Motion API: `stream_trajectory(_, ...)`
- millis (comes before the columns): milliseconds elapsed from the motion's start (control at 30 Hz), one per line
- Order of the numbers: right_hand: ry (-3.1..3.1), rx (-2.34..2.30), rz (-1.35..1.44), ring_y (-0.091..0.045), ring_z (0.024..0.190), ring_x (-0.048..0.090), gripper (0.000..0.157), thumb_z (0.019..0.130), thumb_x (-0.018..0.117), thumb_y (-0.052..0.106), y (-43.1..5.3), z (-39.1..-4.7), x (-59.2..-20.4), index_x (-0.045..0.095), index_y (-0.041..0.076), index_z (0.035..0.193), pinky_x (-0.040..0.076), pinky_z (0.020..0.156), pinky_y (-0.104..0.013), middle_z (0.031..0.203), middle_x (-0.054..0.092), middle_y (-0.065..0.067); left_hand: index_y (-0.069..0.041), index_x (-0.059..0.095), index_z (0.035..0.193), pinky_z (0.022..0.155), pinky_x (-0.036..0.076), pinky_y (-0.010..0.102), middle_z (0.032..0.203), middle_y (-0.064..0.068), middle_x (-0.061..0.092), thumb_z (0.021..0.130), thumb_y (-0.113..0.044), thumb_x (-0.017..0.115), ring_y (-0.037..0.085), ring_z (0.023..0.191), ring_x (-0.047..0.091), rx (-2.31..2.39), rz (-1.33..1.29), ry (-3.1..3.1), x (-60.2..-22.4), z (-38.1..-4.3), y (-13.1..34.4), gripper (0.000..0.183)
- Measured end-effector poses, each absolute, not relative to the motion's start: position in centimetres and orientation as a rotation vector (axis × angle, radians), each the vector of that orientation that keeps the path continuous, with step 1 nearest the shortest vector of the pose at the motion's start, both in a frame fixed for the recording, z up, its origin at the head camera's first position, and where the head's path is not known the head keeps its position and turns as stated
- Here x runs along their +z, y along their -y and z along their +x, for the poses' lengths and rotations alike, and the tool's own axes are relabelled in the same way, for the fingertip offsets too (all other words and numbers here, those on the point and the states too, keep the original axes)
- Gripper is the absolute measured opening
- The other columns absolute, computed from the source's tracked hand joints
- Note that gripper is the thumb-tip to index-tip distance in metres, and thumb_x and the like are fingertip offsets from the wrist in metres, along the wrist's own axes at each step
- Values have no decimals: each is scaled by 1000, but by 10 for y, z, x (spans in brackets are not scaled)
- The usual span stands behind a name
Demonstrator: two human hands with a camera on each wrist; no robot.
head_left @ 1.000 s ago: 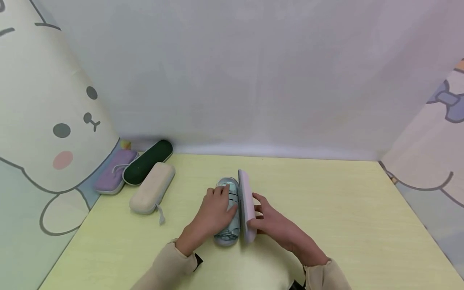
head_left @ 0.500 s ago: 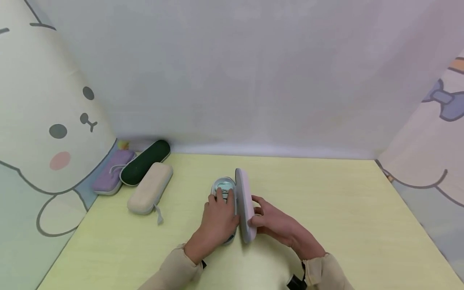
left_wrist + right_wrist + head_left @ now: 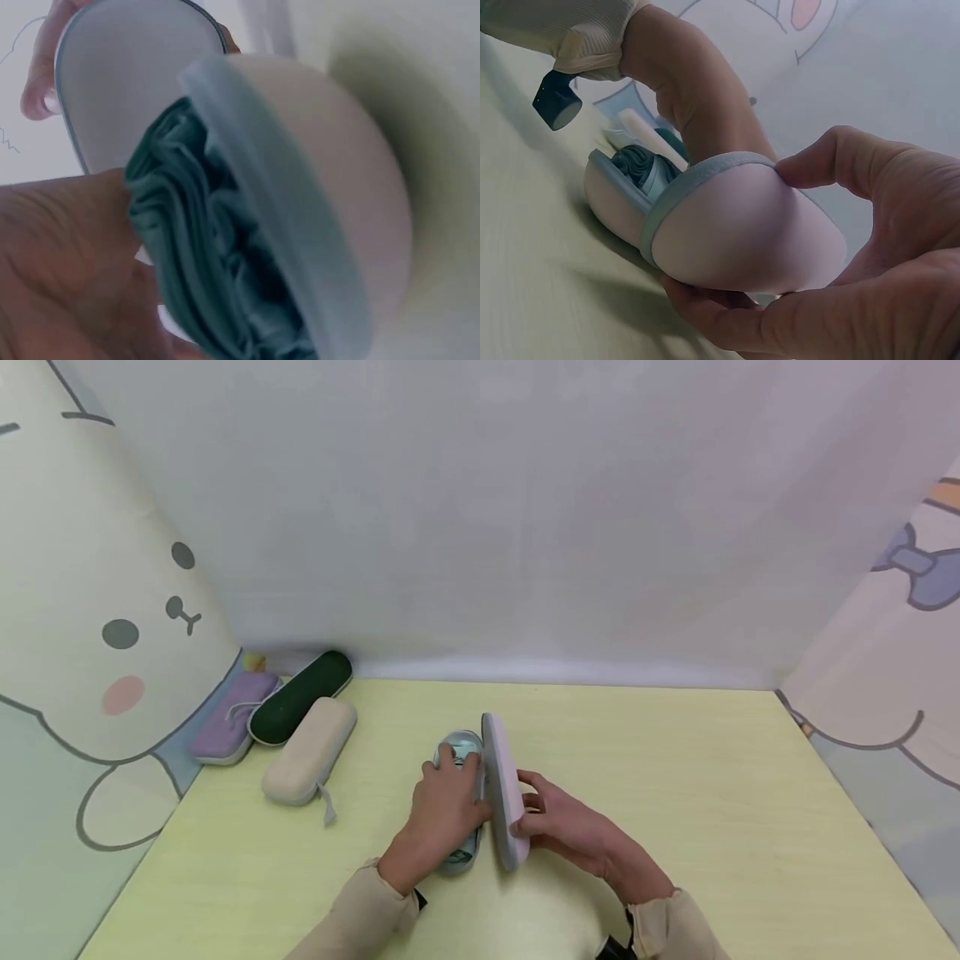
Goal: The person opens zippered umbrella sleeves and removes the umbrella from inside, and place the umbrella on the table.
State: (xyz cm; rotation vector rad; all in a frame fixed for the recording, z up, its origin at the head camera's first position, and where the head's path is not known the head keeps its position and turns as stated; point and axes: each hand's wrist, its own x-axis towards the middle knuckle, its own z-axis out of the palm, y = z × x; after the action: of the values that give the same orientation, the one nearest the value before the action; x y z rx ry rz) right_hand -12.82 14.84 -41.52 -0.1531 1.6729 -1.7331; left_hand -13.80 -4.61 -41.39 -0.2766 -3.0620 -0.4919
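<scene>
An elongated pale pink case stands opened on the table, its grey-rimmed base (image 3: 459,865) lying flat and its lid (image 3: 504,793) upright on the right. In the base lies a folded teal umbrella (image 3: 202,247), its pleated fabric bulging above the rim in the left wrist view. My left hand (image 3: 444,806) is over this bundle, fingers on its far part and thumb at the side near the lid; it covers most of it. With thumb and fingers, my right hand (image 3: 562,822) holds the lid's outer side, also plain in the right wrist view, where the lid's pink shell (image 3: 742,225) shows.
On the left of the pale yellow table (image 3: 637,760) lie three more closed elongated cases: a purple case (image 3: 234,718), a dark green case (image 3: 300,697) and a cream case (image 3: 311,750) with a tassel. A pale curtain (image 3: 525,527) hangs behind the table.
My left hand has shifted over the umbrella, covering more of it than a second ago. The case sits slightly further left in view; the right hand keeps its hold on the lid.
</scene>
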Motion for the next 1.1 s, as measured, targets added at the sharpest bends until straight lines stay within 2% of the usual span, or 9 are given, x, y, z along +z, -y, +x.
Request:
stream_trajectory(367, -1695, -1767, -76, -28, 115, 53, 86, 86, 66, 14, -144, -116, -418, 13, 14, 154, 50, 91, -35, 149, 34, -22, -18, 60, 115, 53, 43, 32, 127, 12, 44, 68, -27, 77, 30, 81, 51, -637, -248, 2980, -418, -140, 45, 50)
stream_trajectory(600, -1689, -1779, -81, -27, 115, 53, 85, 87, 66, 14, -145, -112, -419, 14, 14, 154, 50, 90, -35, 149, 35, -23, -21, 59, 115, 60, 44, 32, 128, 12, 45, 68, -24, 74, 31, 88, 52, -736, -267, 2936, -410, -143, 45, 50)
stream_trajectory(767, -1681, -1788, -71, -26, 114, 54, 85, 87, 66, 15, -147, -109, -420, 15, 15, 154, 50, 89, -34, 147, 37, -21, -20, 59, 116, 62, 41, 30, 127, 10, 45, 68, -20, 73, 30, 85, 51, -824, -307, 2924, -396, -151, 49, 50)
stream_trajectory(967, -1675, -1806, -45, -25, 113, 54, 84, 87, 67, 15, -149, -106, -421, 15, 15, 154, 51, 88, -34, 145, 40, -21, -20, 59, 116, 61, 40, 28, 128, 10, 44, 71, -16, 71, 28, 83, 50, -863, -359, 2931, -385, -170, 55, 47)
stream_trajectory(1100, -1662, -1808, -43, -25, 115, 52, 85, 87, 68, 16, -149, -103, -423, 16, 15, 154, 50, 89, -34, 145, 39, -20, -20, 59, 116, 61, 43, 29, 130, 10, 43, 72, -15, 73, 29, 86, 52, -901, -378, 2963, -379, -185, 59, 46)
